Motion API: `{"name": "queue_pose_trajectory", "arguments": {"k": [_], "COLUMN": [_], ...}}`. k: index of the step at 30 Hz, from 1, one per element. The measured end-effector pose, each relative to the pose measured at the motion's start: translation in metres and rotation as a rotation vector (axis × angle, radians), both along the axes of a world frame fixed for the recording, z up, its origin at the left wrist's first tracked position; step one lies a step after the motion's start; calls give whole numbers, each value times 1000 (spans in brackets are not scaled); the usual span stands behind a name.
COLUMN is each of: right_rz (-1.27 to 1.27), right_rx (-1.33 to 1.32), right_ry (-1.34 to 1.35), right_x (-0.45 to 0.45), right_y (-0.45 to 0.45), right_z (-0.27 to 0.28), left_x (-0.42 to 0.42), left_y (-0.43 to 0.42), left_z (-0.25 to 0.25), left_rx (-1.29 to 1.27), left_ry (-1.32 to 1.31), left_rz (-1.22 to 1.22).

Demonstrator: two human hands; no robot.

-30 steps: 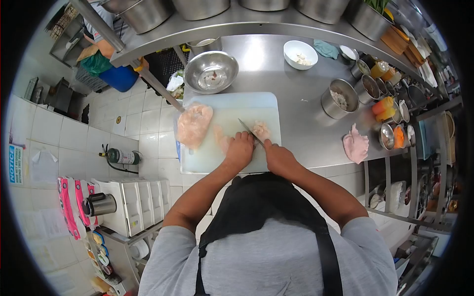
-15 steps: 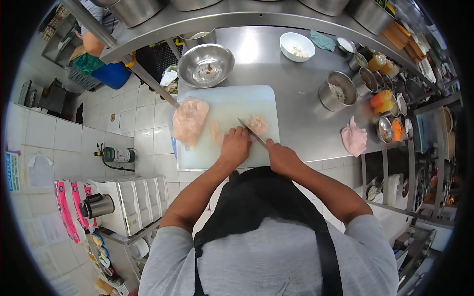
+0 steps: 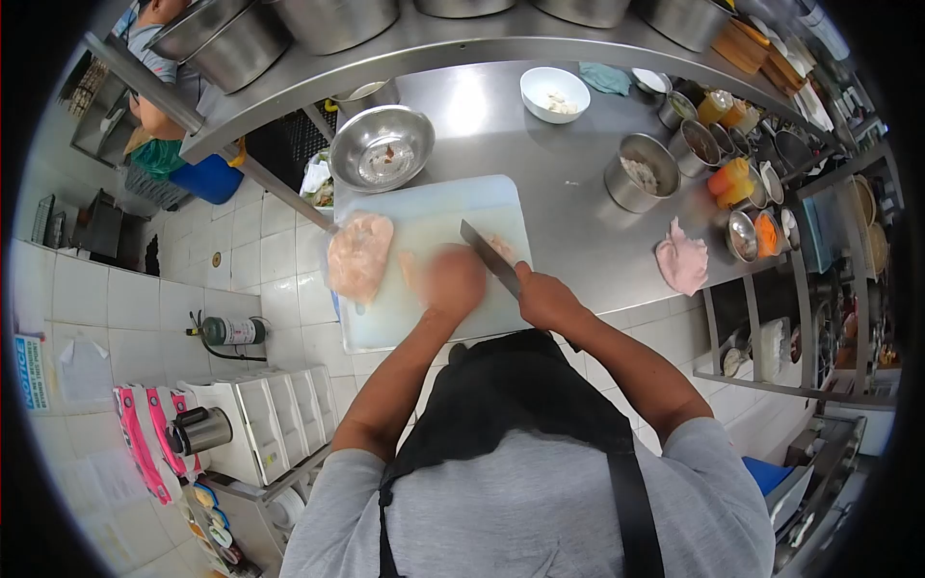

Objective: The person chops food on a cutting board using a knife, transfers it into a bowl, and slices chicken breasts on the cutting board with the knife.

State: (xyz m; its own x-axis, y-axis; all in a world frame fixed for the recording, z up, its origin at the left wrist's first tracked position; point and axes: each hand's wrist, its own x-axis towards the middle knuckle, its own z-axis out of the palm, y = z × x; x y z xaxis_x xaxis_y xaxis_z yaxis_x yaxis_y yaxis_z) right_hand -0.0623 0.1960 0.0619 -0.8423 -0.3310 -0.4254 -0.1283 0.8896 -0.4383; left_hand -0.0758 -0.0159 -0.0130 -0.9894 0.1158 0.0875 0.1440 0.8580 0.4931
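Note:
My right hand is closed around the handle of a knife, whose blade slants up and left over the white cutting board. Small pieces of pale pink raw meat lie just right of the blade, partly hidden by it. Left of the knife is my left hand, low over the board, with its fingers too blurred to make out. A thin strip of the same meat lies beside that hand. On the board's left side rests a large pale pink lump of meat, apparently in clear plastic.
Behind the board stands a steel bowl with brown bits inside. Farther right are a white bowl, a steel pot, a pink cloth and several sauce containers. A steel shelf with pots overhangs the back. Another person stands far left.
The view has shifted slightly. The knife blade now shows more of its broad side and covers more of the small meat pieces. My left hand has become blurred.

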Motion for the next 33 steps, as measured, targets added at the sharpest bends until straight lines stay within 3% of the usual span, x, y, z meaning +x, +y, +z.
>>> {"name": "queue_pose_trajectory", "arguments": {"k": [6,12,20,27,30,33], "right_rz": [-3,121,67,115,127,61], "right_rx": [-33,54,12,27,56,6], "right_ry": [43,25,31,51,33,103], "right_x": [12,24,23,22,39,34], "right_y": [1,-1,-14,-10,-11,-22], "right_z": [20,40,5,45,38,-3], "left_x": [7,10,11,17,15,12], "left_y": [-34,-30,-22,-24,-26,-30], "left_z": [3,26,15,27,33,25], "left_rx": [53,-119,-160,-173,-255,-178], "left_ry": [19,-46,-60,-44,-99,-182], "left_rz": [-123,-238,-290,-206,-245,-274]}}
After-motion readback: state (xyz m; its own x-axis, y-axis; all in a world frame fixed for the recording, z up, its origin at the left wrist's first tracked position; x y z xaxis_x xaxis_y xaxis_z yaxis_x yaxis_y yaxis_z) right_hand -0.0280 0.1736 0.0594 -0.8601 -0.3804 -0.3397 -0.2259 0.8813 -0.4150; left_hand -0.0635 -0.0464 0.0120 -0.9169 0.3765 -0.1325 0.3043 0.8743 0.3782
